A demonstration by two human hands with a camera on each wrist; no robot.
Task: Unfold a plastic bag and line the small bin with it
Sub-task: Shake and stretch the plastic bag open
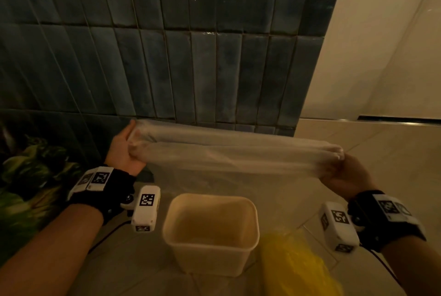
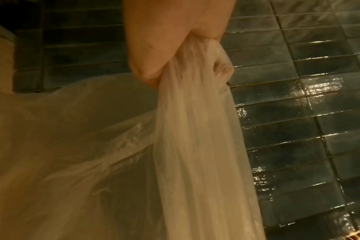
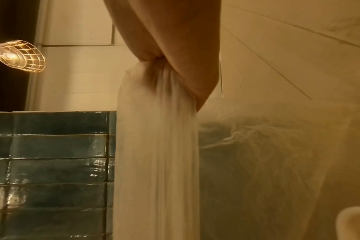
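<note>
A thin translucent white plastic bag (image 1: 229, 152) is stretched wide between my two hands above the floor. My left hand (image 1: 128, 150) grips its bunched left end, fingers curled into the film (image 2: 195, 113). At the right end, my right hand (image 1: 338, 167) pinches the gathered plastic (image 3: 156, 146). The bag's lower part hangs loose toward the floor. A small cream rectangular bin (image 1: 253, 214) stands open and upright on the floor, below and nearer to me than the bag; its rim (image 3: 349, 219) shows in the right wrist view.
A crumpled yellow plastic bag (image 1: 296, 264) lies on the floor right of the bin. Dark blue glazed tiles (image 1: 191, 57) cover the wall behind; a cream wall (image 1: 381, 57) lies to the right. Green patterned fabric (image 1: 28, 176) sits at the left. A caged lamp (image 3: 18, 56) glows.
</note>
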